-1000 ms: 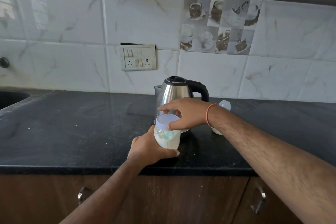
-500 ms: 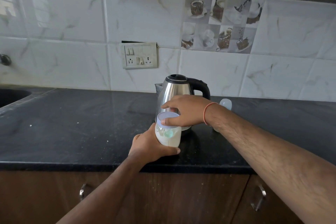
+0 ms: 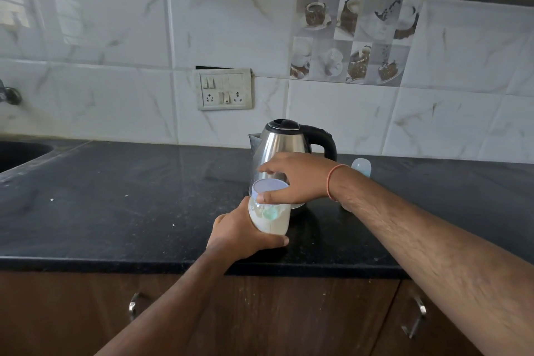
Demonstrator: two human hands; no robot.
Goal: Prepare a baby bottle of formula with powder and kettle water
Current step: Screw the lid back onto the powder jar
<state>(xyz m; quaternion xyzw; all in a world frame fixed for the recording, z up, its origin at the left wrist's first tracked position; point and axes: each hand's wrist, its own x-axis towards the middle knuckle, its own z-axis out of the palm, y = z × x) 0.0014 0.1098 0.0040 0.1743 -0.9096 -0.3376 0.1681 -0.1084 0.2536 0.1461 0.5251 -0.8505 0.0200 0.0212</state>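
Gripping bottle – both hands, kettle behind

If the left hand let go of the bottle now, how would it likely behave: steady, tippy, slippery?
The bottle looks squat and holds milky liquid, so it is probably bottom-heavy and steady. Its smooth rounded wall may be slippery; the left hand wraps it fully. The right hand working the ring could probably twist or tip it.
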